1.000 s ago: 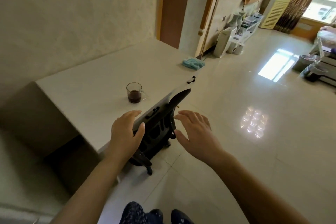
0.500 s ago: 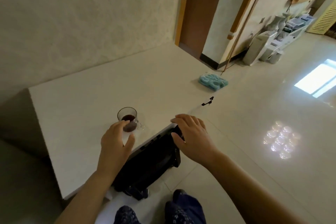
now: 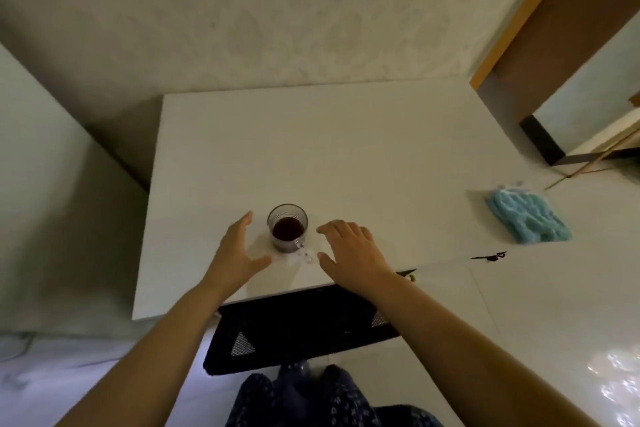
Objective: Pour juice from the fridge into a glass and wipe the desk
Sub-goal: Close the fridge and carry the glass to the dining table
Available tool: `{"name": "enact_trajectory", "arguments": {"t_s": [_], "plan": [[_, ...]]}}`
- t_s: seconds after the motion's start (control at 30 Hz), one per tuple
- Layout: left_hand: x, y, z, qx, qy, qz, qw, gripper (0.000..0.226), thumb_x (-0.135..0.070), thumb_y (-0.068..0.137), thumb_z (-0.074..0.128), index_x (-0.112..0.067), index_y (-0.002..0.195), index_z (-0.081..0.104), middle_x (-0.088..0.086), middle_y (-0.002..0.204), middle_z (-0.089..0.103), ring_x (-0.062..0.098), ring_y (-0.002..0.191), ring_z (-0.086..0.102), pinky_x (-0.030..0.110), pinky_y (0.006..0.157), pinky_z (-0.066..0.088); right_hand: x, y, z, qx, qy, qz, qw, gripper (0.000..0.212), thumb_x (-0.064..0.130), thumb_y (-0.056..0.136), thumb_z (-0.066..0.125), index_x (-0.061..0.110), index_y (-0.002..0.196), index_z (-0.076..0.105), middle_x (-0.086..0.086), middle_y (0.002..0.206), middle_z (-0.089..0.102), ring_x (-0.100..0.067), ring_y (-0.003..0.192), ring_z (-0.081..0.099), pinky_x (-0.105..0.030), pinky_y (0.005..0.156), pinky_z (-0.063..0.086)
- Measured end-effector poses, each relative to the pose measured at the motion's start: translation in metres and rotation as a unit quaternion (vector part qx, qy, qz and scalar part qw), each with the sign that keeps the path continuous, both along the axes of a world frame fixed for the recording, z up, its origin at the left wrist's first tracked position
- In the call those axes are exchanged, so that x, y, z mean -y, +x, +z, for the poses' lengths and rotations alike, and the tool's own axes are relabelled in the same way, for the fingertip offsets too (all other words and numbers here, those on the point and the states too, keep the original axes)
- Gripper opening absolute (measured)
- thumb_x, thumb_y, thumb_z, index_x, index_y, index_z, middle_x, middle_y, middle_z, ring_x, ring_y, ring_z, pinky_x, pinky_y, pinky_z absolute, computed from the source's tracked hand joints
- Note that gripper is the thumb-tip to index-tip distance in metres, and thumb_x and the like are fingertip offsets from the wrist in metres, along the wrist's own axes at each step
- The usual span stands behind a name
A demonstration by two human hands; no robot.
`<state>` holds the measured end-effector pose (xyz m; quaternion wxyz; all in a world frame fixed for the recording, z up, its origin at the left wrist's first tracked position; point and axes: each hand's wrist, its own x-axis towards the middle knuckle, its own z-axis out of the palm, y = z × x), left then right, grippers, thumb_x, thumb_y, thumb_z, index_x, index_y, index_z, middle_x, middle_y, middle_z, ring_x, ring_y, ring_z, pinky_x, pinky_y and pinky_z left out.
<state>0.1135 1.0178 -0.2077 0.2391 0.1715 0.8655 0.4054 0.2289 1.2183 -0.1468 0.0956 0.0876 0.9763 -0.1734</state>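
Observation:
A small clear glass mug [image 3: 287, 228] holding dark juice stands on the white desk [image 3: 311, 149], near its front edge, handle towards me. My left hand [image 3: 239, 251] hovers open just left of the mug, fingers spread, not touching it. My right hand [image 3: 353, 250] is open just right of the mug, palm down over the desk. A light blue cloth [image 3: 528, 217] lies at the desk's right end.
A black mesh chair back [image 3: 298, 333] is tucked under the desk's front edge, between me and the desk. A patterned wall runs behind the desk. A brown door and wooden frame [image 3: 554, 28] stand at the right. Glossy tiled floor lies to the right.
Both hands left the chair back and moved forward over the desk to either side of the mug. The view has swung to face the desk squarely.

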Motion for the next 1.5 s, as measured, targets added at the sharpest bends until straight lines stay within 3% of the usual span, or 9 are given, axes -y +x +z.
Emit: {"name": "enact_trajectory", "arguments": {"t_s": [0.13,0.27,0.4,0.77,0.9,1.07,1.13,1.3,1.5], "plan": [[-0.024,-0.014,-0.01,0.02,-0.005,-0.032,0.999,0.103,-0.037,0.06,0.084,-0.021,0.144,0.026,0.0,0.146,0.034,0.018,0.133,0.033,0.039,0.11,0.029,-0.006,-0.026,-0.016,0.012,0.0,0.01,1.0,0.049,0.036,0.089,0.046,0.019,0.135,0.038,-0.002,0.138,0.041,-0.024,0.126,0.036,-0.039,0.106,0.024],[-0.041,-0.021,-0.017,-0.001,0.042,-0.045,0.998,0.074,-0.04,0.052,0.084,-0.05,0.113,0.042,-0.031,0.112,0.052,-0.005,0.104,0.052,0.023,0.095,0.043,-0.012,-0.037,-0.024,0.012,-0.005,0.011,1.0,0.048,0.035,0.089,0.047,0.02,0.134,0.038,-0.001,0.137,0.041,-0.022,0.125,0.037,-0.038,0.105,0.023],[-0.042,-0.017,-0.029,0.003,0.065,-0.013,0.998,0.08,-0.041,0.055,0.086,-0.045,0.12,0.039,-0.025,0.117,0.053,0.001,0.109,0.053,0.032,0.097,0.046,-0.017,-0.038,-0.028,0.016,-0.007,0.016,1.0,0.048,0.035,0.09,0.046,0.021,0.135,0.037,0.0,0.138,0.041,-0.021,0.126,0.036,-0.036,0.106,0.023],[-0.052,-0.005,-0.032,-0.016,0.082,0.043,0.996,0.078,-0.033,0.062,0.084,-0.044,0.12,0.034,-0.033,0.112,0.047,-0.008,0.102,0.049,-0.001,0.08,0.035,-0.023,-0.037,-0.036,0.012,-0.003,0.017,1.0,0.047,0.036,0.091,0.046,0.021,0.134,0.037,0.002,0.136,0.042,-0.018,0.125,0.037,-0.034,0.106,0.023],[-0.046,-0.001,-0.031,-0.033,0.076,0.075,0.994,0.075,-0.039,0.06,0.084,-0.048,0.118,0.037,-0.032,0.111,0.048,-0.007,0.102,0.048,-0.001,0.079,0.033,-0.024,-0.035,-0.034,0.001,0.0,0.017,1.0,0.045,0.036,0.091,0.046,0.021,0.133,0.039,0.003,0.135,0.044,-0.017,0.124,0.039,-0.034,0.106,0.024],[-0.017,-0.001,-0.021,-0.069,0.107,0.1,0.987,0.079,-0.051,0.061,0.08,-0.036,0.128,0.041,-0.02,0.128,0.049,-0.001,0.118,0.046,0.026,0.098,0.042,-0.023,-0.037,-0.026,-0.017,0.004,0.031,0.999,0.045,0.034,0.091,0.047,0.019,0.133,0.041,0.001,0.134,0.046,-0.02,0.123,0.041,-0.036,0.105,0.026],[-0.001,0.0,-0.011,-0.101,0.111,0.118,0.982,0.081,-0.053,0.062,0.077,-0.031,0.131,0.04,-0.014,0.132,0.048,0.0,0.121,0.045,0.027,0.1,0.041,-0.017,-0.04,-0.02,-0.027,0.004,0.053,0.998,0.045,0.034,0.091,0.047,0.019,0.133,0.041,0.0,0.134,0.045,-0.02,0.123,0.041,-0.037,0.105,0.026],[0.044,0.03,0.026,-0.191,0.088,0.201,0.957,0.083,-0.04,0.065,0.082,-0.04,0.132,0.033,-0.019,0.131,0.043,-0.008,0.12,0.039,0.006,0.095,0.034,0.014,-0.053,0.001,-0.062,-0.002,0.148,0.987,0.043,0.033,0.092,0.047,0.02,0.132,0.041,0.001,0.133,0.045,-0.022,0.122,0.042,-0.037,0.103,0.026],[0.103,0.114,0.052,-0.236,0.035,0.347,0.907,0.087,-0.028,0.062,0.087,-0.031,0.134,0.038,-0.018,0.128,0.046,-0.007,0.115,0.043,0.004,0.088,0.036,0.08,-0.056,0.027,-0.088,-0.036,0.316,0.944,0.042,0.031,0.092,0.047,0.021,0.132,0.041,0.0,0.135,0.045,-0.022,0.122,0.041,-0.037,0.104,0.025]]}}
